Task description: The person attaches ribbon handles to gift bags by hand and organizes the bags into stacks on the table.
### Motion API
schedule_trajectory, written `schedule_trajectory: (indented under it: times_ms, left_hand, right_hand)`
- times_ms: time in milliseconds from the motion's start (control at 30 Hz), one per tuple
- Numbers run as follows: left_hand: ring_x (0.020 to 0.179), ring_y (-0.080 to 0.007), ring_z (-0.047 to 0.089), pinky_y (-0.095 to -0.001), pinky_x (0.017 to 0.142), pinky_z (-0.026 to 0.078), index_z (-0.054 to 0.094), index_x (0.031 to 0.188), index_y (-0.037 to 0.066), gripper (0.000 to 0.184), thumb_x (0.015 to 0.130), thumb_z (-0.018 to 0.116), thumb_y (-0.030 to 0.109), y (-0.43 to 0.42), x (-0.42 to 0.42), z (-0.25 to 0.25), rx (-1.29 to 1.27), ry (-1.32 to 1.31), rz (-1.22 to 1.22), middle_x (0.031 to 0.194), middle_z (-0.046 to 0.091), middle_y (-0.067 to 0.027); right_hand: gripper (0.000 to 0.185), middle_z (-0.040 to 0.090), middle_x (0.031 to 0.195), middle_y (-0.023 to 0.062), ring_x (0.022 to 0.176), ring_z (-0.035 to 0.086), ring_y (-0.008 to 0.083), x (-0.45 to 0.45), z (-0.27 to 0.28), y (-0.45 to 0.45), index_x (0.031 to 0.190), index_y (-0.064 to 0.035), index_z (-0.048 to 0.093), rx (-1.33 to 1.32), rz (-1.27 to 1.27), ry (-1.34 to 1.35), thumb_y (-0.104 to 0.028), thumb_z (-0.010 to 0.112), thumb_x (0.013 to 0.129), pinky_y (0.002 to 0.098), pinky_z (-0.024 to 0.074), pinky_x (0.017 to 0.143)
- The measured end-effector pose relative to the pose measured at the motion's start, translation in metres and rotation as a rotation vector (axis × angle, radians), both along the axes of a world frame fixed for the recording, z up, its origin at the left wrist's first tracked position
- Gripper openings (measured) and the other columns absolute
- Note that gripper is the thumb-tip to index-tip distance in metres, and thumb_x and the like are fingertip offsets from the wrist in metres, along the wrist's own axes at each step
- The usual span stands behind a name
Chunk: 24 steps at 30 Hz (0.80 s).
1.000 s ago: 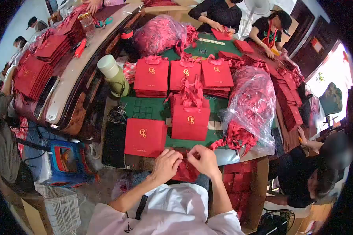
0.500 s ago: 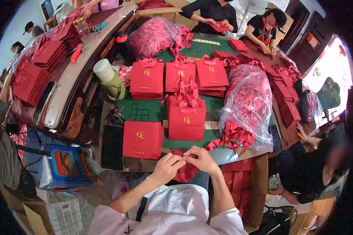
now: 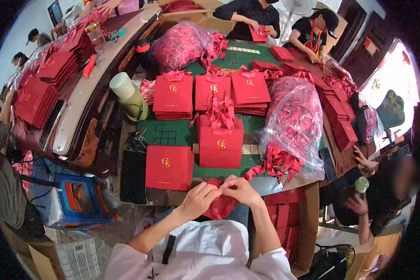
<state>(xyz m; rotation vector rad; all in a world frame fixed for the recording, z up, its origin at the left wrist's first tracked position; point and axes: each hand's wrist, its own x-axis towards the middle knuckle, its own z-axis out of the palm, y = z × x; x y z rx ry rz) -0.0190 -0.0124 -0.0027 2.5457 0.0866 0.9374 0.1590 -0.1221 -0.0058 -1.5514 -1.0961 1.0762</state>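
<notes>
At the table's front edge my left hand point(image 3: 199, 199) and my right hand point(image 3: 239, 190) meet, fingertips pinched together. Both are closed on a red ribbon point(image 3: 221, 207), which hangs in a loose bunch below them; the exact spot they grip is hidden by the fingers. Just beyond my left hand lies a stack of flat red gift bags point(image 3: 169, 167) with gold lettering. A red gift bag point(image 3: 220, 147) with ribbon handles stands upright straight ahead of my hands. To the right, a clear plastic sack point(image 3: 294, 121) spills red ribbons toward the table edge.
Behind are more stacked gift bags point(image 3: 173, 95) and another ribbon sack point(image 3: 184, 46). A green bottle point(image 3: 129, 97) stands at the left. An open carton point(image 3: 309, 224) of red bags is by my right side. Several co-workers sit around; one at right raises a green cup point(image 3: 361, 185).
My hands stay pinched together in nearly the same place, with more of the ribbon showing below. At right, a co-worker has lifted a green cup. The far co-worker has turned a red bag upright.
</notes>
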Motion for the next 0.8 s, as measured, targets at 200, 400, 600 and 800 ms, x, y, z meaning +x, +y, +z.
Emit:
schedule_trajectory:
  times_ms: [200,400,600,800]
  left_hand:
    - [0.08,-0.0246,0.058,-0.0339,0.07,0.049,0.06,0.085,0.005,0.011,0.076,0.065,0.003,0.003,-0.004,-0.008,-0.044,-0.004,-0.023,0.089,0.058,-0.0075]
    - [0.078,-0.0257,0.058,-0.0355,0.067,0.05,0.059,0.085,0.004,0.011,0.076,0.066,0.002,0.003,-0.005,0.001,-0.089,0.046,-0.061,0.089,0.059,-0.0087]
    - [0.076,-0.0275,0.058,-0.0375,0.067,0.05,0.057,0.086,0.005,0.013,0.077,0.066,0.001,0.002,-0.001,-0.001,-0.127,0.042,-0.078,0.089,0.059,-0.0088]
    - [0.079,-0.0301,0.058,-0.0385,0.069,0.05,0.057,0.087,0.004,0.014,0.078,0.067,0.002,0.0,-0.001,0.001,-0.247,0.159,-0.009,0.089,0.059,-0.009]
  right_hand:
    - [0.009,0.067,0.079,0.005,0.085,0.058,0.0171,0.001,0.004,0.002,0.087,-0.0053,0.077,-0.051,-0.011,0.002,-0.012,0.074,0.081,0.0307,0.0462,0.081]
    - [0.01,0.069,0.077,0.0062,0.084,0.059,0.0178,-0.004,0.009,0.004,0.088,-0.0048,0.076,-0.027,0.0,-0.081,-0.011,0.072,0.082,0.0324,0.0475,0.079]
    - [0.01,0.069,0.079,0.0063,0.088,0.059,0.0179,-0.003,0.007,0.007,0.087,-0.003,0.076,-0.064,0.007,-0.06,-0.009,0.071,0.081,0.0323,0.0477,0.081]
    - [0.01,0.069,0.079,0.0076,0.082,0.061,0.0152,-0.016,-0.015,0.014,0.084,-0.001,0.074,-0.018,-0.344,-0.004,-0.01,0.072,0.081,0.0293,0.0479,0.076]
